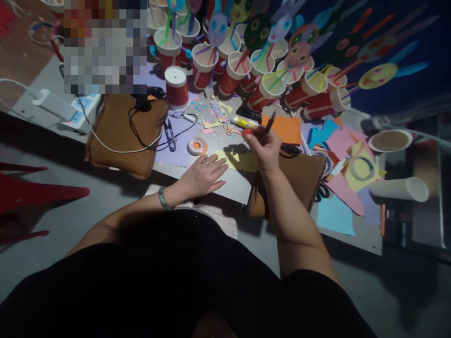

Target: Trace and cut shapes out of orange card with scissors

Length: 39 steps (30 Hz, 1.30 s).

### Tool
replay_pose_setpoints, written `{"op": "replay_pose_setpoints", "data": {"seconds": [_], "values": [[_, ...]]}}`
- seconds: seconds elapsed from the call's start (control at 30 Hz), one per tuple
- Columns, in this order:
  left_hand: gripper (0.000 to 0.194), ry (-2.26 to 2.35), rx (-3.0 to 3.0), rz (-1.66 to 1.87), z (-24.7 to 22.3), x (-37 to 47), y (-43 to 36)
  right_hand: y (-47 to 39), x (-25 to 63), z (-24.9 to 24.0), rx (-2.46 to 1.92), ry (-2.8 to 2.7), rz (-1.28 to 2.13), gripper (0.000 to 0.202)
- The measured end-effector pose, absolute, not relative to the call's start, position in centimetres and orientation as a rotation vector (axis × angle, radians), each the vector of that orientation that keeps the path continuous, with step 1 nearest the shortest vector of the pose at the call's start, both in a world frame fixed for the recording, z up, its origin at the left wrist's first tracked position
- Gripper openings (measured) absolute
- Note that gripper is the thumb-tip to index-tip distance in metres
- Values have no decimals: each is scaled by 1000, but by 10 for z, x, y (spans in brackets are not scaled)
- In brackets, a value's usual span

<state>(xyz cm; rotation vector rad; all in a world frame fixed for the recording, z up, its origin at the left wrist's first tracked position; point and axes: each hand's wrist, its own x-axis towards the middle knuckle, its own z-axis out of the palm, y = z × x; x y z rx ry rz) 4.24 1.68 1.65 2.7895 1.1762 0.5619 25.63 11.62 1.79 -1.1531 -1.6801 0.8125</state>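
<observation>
My left hand (205, 176) lies at the table's front edge, palm down with fingers spread, holding nothing. A piece of yellow paper (239, 162) is just beyond its fingertips, and a roll of tape (197, 146) stands close by. My right hand (266, 146) is closed around a dark pen (270, 123) that points up and away. A small red piece (247, 132) shows at the thumb; I cannot tell what it is. Behind that hand are a yellow glue stick (244, 122) and orange paper (282, 129). Thread snips (170, 136) lie left of the tape.
Red paper cups (234, 72) with straw-and-paper rabbit figures fill the back. Brown cushions (127, 131) flank the work spot. A power strip (81, 115) with cables sits left. Paper scraps (211, 115) litter the middle; coloured sheets (334, 218) and a white cup (401, 188) are right.
</observation>
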Motion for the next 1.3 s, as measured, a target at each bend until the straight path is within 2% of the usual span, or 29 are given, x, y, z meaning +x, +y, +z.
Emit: {"op": "replay_pose_setpoints", "data": {"seconds": [0.2, 0.5, 1.1, 1.3], "values": [[43, 1238, 2771, 485, 16, 45, 18, 141, 292, 11, -1127, -1565, 679, 64], [38, 1322, 2808, 522, 16, 46, 16, 140, 294, 20, -1040, -1159, 780, 41], [39, 1188, 2870, 601, 13, 42, 17, 140, 296, 9, -1040, -1391, 719, 47], [56, 1234, 2857, 399, 16, 47, 18, 133, 288, 14, -1078, -1452, 720, 52]]}}
